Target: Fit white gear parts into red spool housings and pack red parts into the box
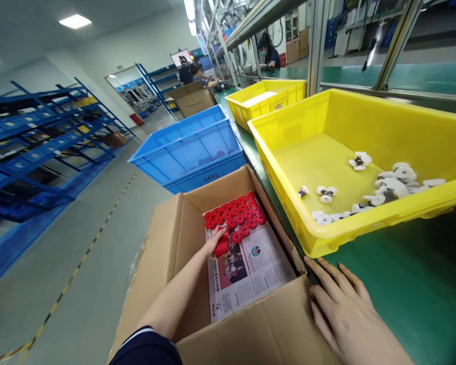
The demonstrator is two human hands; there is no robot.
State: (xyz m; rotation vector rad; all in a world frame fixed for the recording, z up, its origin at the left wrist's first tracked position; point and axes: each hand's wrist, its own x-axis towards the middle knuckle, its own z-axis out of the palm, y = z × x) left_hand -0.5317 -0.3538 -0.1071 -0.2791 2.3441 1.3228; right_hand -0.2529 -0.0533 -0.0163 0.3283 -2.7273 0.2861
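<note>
Carton [258, 324]: red parts [240, 219] sat in rows on newspaper [262, 276], far end; near portion was not yet covered. Left hand [212, 244]: clamped on red pieces [222, 248] inside. Right hand [344, 304]: fingers spread, rested at carton's edge.

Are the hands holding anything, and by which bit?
The left hand holds at least one red piece, seemingly by its side; the hand hides the exact grip. The right hand seems to hold nothing, resting at the edge of the cardboard box.
</note>
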